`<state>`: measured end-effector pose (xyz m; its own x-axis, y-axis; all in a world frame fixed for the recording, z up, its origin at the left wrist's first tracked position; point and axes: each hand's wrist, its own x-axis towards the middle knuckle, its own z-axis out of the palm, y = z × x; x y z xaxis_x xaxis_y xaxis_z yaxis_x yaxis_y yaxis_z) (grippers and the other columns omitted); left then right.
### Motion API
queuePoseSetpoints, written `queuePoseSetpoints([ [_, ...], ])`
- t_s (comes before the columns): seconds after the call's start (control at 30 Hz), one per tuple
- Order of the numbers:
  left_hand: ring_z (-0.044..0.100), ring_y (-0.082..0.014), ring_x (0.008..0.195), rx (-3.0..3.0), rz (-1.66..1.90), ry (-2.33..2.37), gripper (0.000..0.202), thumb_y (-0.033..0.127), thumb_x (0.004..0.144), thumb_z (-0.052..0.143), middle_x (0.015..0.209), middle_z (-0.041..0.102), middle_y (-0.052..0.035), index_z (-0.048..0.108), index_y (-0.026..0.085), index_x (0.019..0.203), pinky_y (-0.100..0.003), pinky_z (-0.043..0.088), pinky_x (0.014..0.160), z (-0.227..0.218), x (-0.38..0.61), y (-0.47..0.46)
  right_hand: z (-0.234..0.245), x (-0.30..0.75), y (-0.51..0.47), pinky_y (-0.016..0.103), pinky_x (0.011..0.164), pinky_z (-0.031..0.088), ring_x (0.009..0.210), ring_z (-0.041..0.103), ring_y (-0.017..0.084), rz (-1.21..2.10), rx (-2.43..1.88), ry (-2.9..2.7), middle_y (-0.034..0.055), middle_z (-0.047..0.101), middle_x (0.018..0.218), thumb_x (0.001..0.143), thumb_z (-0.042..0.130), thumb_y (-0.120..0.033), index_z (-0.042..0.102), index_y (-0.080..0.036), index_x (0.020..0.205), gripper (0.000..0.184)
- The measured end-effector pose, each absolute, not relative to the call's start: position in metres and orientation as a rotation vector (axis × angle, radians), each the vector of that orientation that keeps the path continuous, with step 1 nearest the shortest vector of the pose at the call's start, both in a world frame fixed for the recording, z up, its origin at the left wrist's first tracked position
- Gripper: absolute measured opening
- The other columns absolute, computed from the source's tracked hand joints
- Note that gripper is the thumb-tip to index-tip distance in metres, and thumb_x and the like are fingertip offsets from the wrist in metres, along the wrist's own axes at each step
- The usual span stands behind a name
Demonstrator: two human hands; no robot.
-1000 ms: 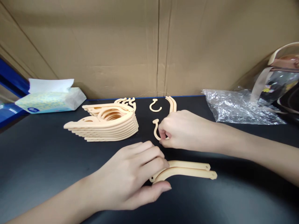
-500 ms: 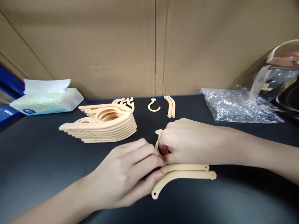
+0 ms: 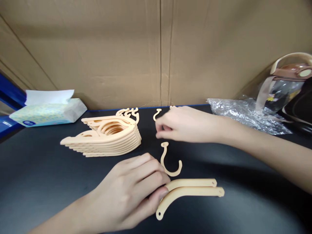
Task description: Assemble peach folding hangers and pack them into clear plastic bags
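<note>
The left hand (image 3: 136, 188) contacts the rear of two strips (image 3: 195, 191) lying side by side, a hook (image 3: 162, 162) lies just behind them, and the right hand (image 3: 180, 125), right of the stack (image 3: 117, 147), partly covers a second hook (image 3: 156, 114).

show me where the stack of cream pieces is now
In the head view, the stack of cream pieces sits left of centre on the black table, just beyond the left hand, with the tissue pack farther back to its left.
</note>
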<state>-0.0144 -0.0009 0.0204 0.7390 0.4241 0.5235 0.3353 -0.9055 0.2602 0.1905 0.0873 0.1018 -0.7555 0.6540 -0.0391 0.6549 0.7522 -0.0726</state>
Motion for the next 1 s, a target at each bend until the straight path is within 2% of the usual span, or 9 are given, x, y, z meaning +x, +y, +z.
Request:
queuePoseSetpoints([
  [0.07, 0.059, -0.0184, 0.078, 2.789, 0.902, 0.607, 0.019, 0.013, 0.107, 0.045, 0.091, 0.070, -0.0047, 0.062, 0.019, 0.110, -0.031, 0.049, 0.071, 0.020, -0.014, -0.001, 0.099, 0.181, 0.110, 0.032, 0.063, 0.037, 0.080, 0.066, 0.021, 0.322, 0.988, 3.059, 0.0110, 0.076, 0.101, 0.102, 0.054, -0.016, 0.073, -0.013, 0.114, 0.023],
  [0.13, 0.059, -0.0186, 0.078, 2.783, 0.916, 0.607, 0.019, 0.014, 0.107, 0.044, 0.090, 0.070, -0.0049, 0.062, 0.019, 0.110, -0.031, 0.048, 0.070, 0.020, -0.014, -0.001, 0.093, 0.169, 0.133, 0.034, 0.070, 0.043, 0.099, 0.067, 0.026, 0.444, 0.902, 3.103, 0.0178, 0.070, 0.123, 0.099, 0.050, -0.005, 0.062, -0.011, 0.136, 0.040],
  [0.23, 0.059, -0.0183, 0.078, 2.774, 0.930, 0.599, 0.020, 0.015, 0.109, 0.043, 0.091, 0.070, -0.0049, 0.062, 0.019, 0.111, -0.031, 0.048, 0.071, 0.021, -0.015, -0.001, 0.081, 0.142, 0.161, 0.033, 0.077, 0.049, 0.108, 0.067, 0.025, 0.475, 0.719, 3.125, 0.0135, 0.064, 0.135, 0.095, 0.045, 0.005, 0.046, -0.024, 0.157, 0.068],
  [0.33, 0.058, -0.0183, 0.079, 2.779, 0.940, 0.582, 0.020, 0.015, 0.109, 0.043, 0.091, 0.069, -0.0050, 0.063, 0.017, 0.111, -0.031, 0.047, 0.071, 0.020, -0.015, -0.001, 0.070, 0.111, 0.177, 0.036, 0.088, 0.053, 0.117, 0.065, 0.024, 0.482, 0.562, 3.151, 0.0116, 0.061, 0.141, 0.100, 0.044, 0.001, 0.042, -0.030, 0.159, 0.067],
  [0.43, 0.058, -0.0187, 0.078, 2.775, 0.947, 0.584, 0.019, 0.015, 0.109, 0.044, 0.090, 0.068, -0.0053, 0.064, 0.016, 0.111, -0.032, 0.046, 0.070, 0.019, -0.016, -0.001, 0.058, 0.084, 0.186, 0.045, 0.102, 0.052, 0.131, 0.060, 0.029, 0.499, 0.480, 3.175, 0.0149, 0.055, 0.154, 0.107, 0.041, -0.009, 0.057, -0.026, 0.147, 0.046],
  [0.57, 0.058, -0.0194, 0.079, 2.769, 0.959, 0.568, 0.019, 0.014, 0.108, 0.045, 0.090, 0.068, -0.0057, 0.064, 0.015, 0.111, -0.032, 0.046, 0.070, 0.019, -0.016, 0.000, 0.047, 0.069, 0.194, 0.042, 0.102, 0.054, 0.135, 0.059, 0.030, 0.455, 0.417, 3.160, 0.0143, 0.055, 0.159, 0.109, 0.045, -0.014, 0.064, -0.021, 0.138, 0.036],
  [0.7, 0.058, -0.0195, 0.078, 2.781, 0.922, 0.569, 0.017, 0.013, 0.107, 0.047, 0.091, 0.069, -0.0058, 0.064, 0.014, 0.111, -0.033, 0.046, 0.070, 0.021, -0.016, -0.001, 0.042, 0.082, 0.196, 0.043, 0.101, 0.056, 0.136, 0.058, 0.029, 0.387, 0.390, 3.160, 0.0133, 0.055, 0.160, 0.104, 0.049, -0.005, 0.059, -0.019, 0.146, 0.045],
  [0.87, 0.058, -0.0194, 0.078, 2.785, 0.939, 0.555, 0.017, 0.013, 0.107, 0.047, 0.090, 0.068, -0.0056, 0.064, 0.014, 0.110, -0.032, 0.047, 0.070, 0.019, -0.017, -0.002, 0.041, 0.116, 0.190, 0.039, 0.102, 0.056, 0.141, 0.054, 0.027, 0.294, 0.371, 3.177, 0.0132, 0.046, 0.167, 0.088, 0.060, 0.011, 0.052, -0.019, 0.152, 0.071],
  [1.0, 0.057, -0.0196, 0.078, 2.775, 0.957, 0.542, 0.018, 0.013, 0.107, 0.046, 0.089, 0.067, -0.0055, 0.064, 0.014, 0.109, -0.032, 0.046, 0.070, 0.016, -0.018, -0.002, 0.037, 0.134, 0.186, 0.039, 0.101, 0.056, 0.147, 0.049, 0.028, 0.253, 0.410, 3.180, 0.0126, 0.043, 0.169, 0.088, 0.056, 0.011, 0.050, -0.019, 0.153, 0.072],
])
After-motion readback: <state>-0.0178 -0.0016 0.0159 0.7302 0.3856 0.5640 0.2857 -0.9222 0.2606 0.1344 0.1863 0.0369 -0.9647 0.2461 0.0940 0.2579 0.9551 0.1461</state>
